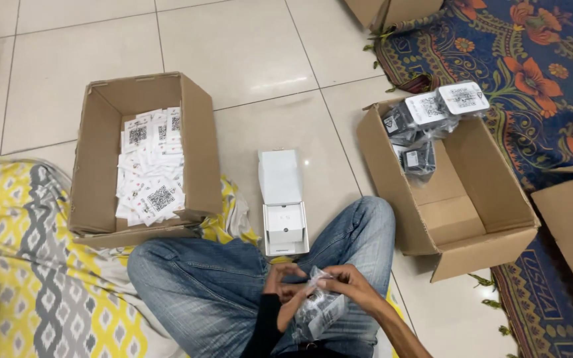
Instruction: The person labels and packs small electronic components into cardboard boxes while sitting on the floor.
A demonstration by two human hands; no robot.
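A clear plastic bag (pixel 318 310) with a dark item inside is being pinched at its top edge by the fingertips of both hands, low in the view, over the lap. The left hand (pixel 285 284) is being curled round the bag's left side, fingers clenched on the film; the right hand (pixel 347 286) is being closed on the upper right corner. The film would best be parted with a short, even pull, the contents being steadied against the thigh, so that nothing is dropped.

Just beyond the knees, a small white box (pixel 284 205) is lying open on the tiled floor (pixel 247 53), lid flipped away. At far left, 1 carton (pixel 142 156) is being filled with white coded slips. At right, another carton (pixel 447 182) is holding more bagged items.
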